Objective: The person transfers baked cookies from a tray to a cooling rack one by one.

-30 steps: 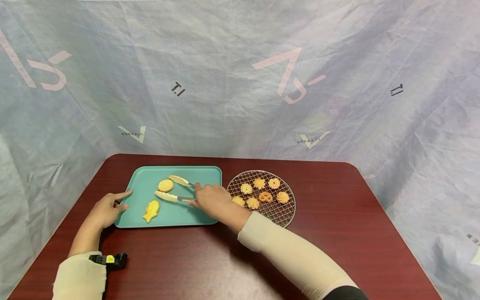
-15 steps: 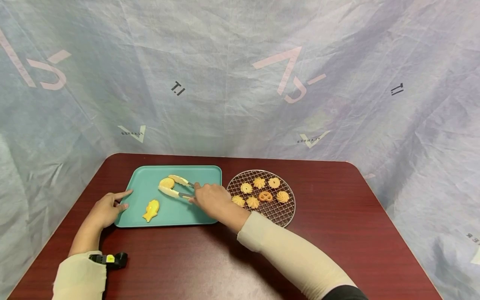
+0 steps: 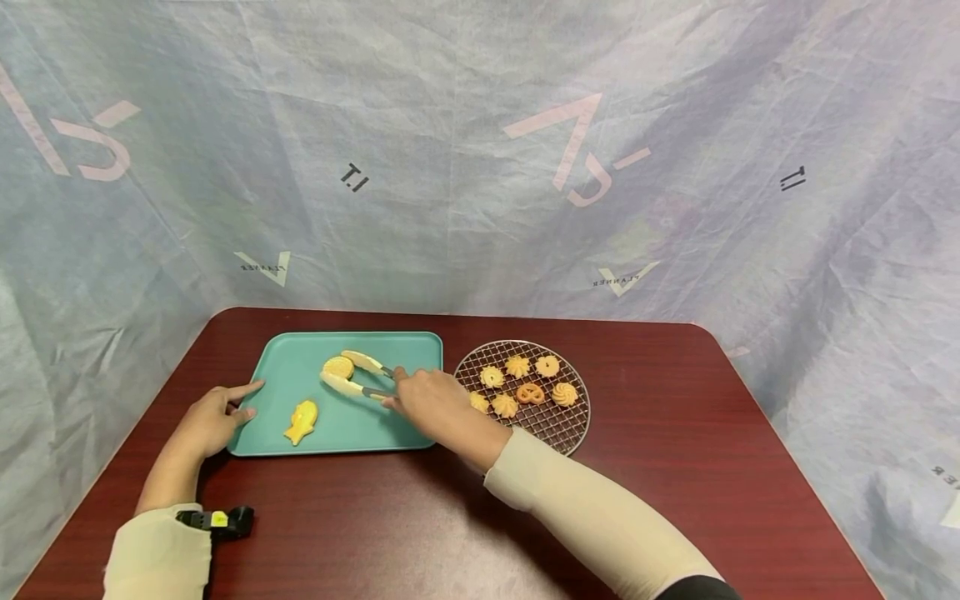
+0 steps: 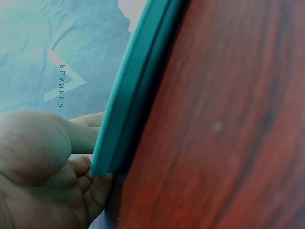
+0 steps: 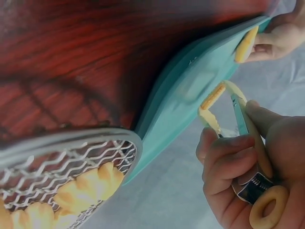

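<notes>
My right hand point(image 3: 435, 404) grips a pair of tongs point(image 3: 345, 385) with cream tips and metal arms. Between the tips sits a round yellow cookie point(image 3: 339, 367), over the teal tray point(image 3: 390, 433); in the right wrist view the cookie point(image 5: 213, 95) is held edge-on between both tips. My left hand point(image 3: 210, 421) holds the tray's left rim, thumb over it; the left wrist view shows fingers point(image 4: 97, 191) tucked at the tray's edge point(image 4: 112, 129). A yellow fish-shaped cookie point(image 3: 302, 422) lies on the tray nearer the front.
Right of the tray stands a round wire rack point(image 3: 558, 429) bearing several piped cookies point(image 3: 517, 367) and a pretzel point(image 3: 530, 393). My right forearm crosses its front left edge. Both stand on a dark red table point(image 3: 675, 467), with a grey printed cloth point(image 3: 450, 167) hanging behind.
The tongs' tips have drawn closer together around the round cookie, and it has shifted slightly right with them. My left hand and the fish-shaped cookie have stayed put.
</notes>
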The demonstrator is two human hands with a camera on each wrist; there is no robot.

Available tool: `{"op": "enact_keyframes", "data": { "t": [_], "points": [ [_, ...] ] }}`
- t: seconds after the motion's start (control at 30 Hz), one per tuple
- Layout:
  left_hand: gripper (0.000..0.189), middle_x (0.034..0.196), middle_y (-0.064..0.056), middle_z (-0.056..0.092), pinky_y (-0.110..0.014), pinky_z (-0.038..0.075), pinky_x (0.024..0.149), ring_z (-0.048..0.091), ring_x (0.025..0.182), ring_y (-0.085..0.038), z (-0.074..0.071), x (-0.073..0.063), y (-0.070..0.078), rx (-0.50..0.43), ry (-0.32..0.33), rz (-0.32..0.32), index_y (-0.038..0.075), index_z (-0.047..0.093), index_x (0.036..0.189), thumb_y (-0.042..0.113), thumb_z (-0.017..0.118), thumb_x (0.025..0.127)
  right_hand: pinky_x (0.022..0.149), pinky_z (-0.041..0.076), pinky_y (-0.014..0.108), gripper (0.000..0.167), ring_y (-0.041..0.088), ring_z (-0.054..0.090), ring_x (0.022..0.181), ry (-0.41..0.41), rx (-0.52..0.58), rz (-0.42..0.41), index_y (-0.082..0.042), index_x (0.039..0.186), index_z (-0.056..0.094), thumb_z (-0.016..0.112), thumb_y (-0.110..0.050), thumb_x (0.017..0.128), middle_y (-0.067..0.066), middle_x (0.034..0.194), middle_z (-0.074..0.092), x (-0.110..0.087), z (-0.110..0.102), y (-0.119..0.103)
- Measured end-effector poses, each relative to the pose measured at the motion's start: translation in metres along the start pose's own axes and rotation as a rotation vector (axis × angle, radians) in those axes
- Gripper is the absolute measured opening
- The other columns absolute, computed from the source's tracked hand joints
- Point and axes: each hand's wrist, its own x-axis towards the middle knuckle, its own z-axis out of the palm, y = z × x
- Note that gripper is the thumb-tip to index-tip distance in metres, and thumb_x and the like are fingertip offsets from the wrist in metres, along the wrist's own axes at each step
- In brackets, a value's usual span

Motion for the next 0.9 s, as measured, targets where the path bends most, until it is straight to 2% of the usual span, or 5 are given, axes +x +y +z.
{"op": "enact_keyframes", "data": {
  "t": [0.13,0.43,0.63,0.8,0.9],
  "points": [
    [0.050,0.111,-0.027,0.051,-0.037,0.042,0.066,0.048,0.084,-0.030,0.000,0.000,-0.001,-0.003,0.000,0.002,-0.003,0.044,0.153,0.009,0.057,0.106,0.057,0.055,0.032,0.062,0.020,0.071,0.081,0.007,-0.002,-0.007,-0.015,0.147,0.057,0.049,-0.058,0.104,0.005,0.093,0.075,-0.005,-0.001,0.003],
    [0.050,0.113,-0.029,0.050,-0.036,0.042,0.066,0.048,0.084,-0.029,0.000,0.001,0.000,-0.004,0.007,0.004,-0.004,0.044,0.153,0.009,0.057,0.106,0.049,0.051,0.030,0.061,0.019,0.062,0.059,0.029,0.044,-0.008,-0.014,0.148,0.057,0.052,-0.056,0.103,0.006,0.086,0.073,-0.020,-0.005,0.012],
    [0.050,0.106,-0.025,0.052,-0.037,0.042,0.065,0.048,0.082,-0.028,0.000,0.001,0.000,-0.006,0.006,0.003,-0.003,0.044,0.153,0.008,0.057,0.106,0.052,0.053,0.032,0.065,0.020,0.066,0.065,0.032,0.061,0.002,-0.014,0.152,0.053,0.054,-0.056,0.103,0.007,0.088,0.073,-0.031,-0.008,0.021],
    [0.050,0.113,-0.029,0.051,-0.037,0.042,0.065,0.048,0.084,-0.030,0.001,0.001,-0.001,-0.007,0.003,0.006,-0.004,0.043,0.153,0.008,0.057,0.106,0.056,0.055,0.032,0.067,0.022,0.071,0.074,0.054,0.075,-0.011,-0.012,0.152,0.053,0.057,-0.055,0.102,0.010,0.096,0.075,-0.043,-0.007,0.030],
    [0.050,0.111,-0.028,0.052,-0.037,0.043,0.065,0.048,0.083,-0.029,0.001,0.001,-0.001,-0.009,0.002,0.010,-0.004,0.044,0.153,0.008,0.057,0.106,0.056,0.056,0.034,0.066,0.024,0.072,0.077,0.076,0.078,-0.016,-0.011,0.151,0.055,0.057,-0.055,0.102,0.012,0.100,0.076,-0.051,-0.006,0.034]
  ]
}}
